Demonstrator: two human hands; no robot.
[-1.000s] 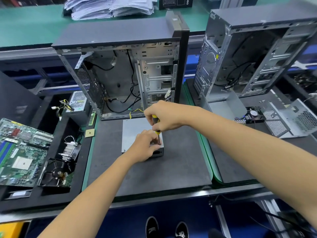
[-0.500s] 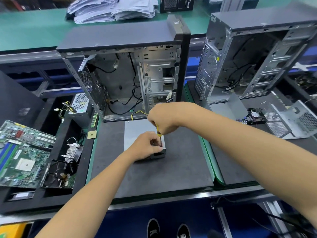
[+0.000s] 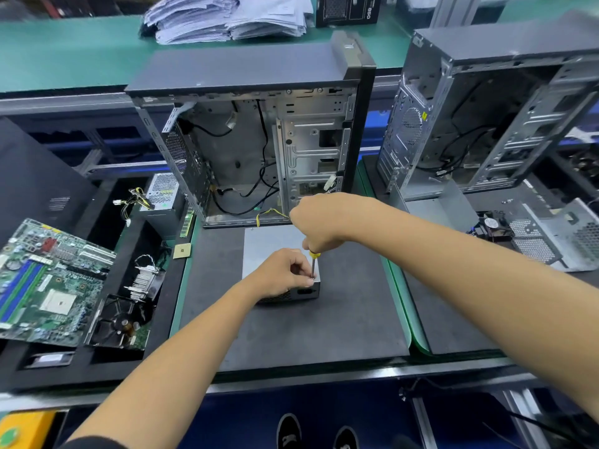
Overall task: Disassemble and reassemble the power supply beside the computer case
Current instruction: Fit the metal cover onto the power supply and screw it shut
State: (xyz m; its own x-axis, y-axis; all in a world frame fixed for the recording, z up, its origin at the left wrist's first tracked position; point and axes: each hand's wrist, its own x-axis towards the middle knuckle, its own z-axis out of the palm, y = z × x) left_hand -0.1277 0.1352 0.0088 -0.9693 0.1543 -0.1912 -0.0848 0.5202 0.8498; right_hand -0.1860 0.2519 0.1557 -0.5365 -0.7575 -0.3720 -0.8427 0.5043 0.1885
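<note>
Both hands work at the power supply (image 3: 272,251), which lies on the counter (image 3: 291,332) at 6 o'clock of the computer case (image 3: 252,131). My right hand (image 3: 319,222) grips the screwdriver (image 3: 313,265); my left hand (image 3: 282,273) pinches at its tip.

You are finding open dark grey foam mat (image 3: 291,332) in front of and left of the grey metal power supply box (image 3: 272,247). Behind it, the open black computer case (image 3: 259,140) is blocking the way, with yellow and black wires (image 3: 270,213) trailing out just beside the box.
</note>
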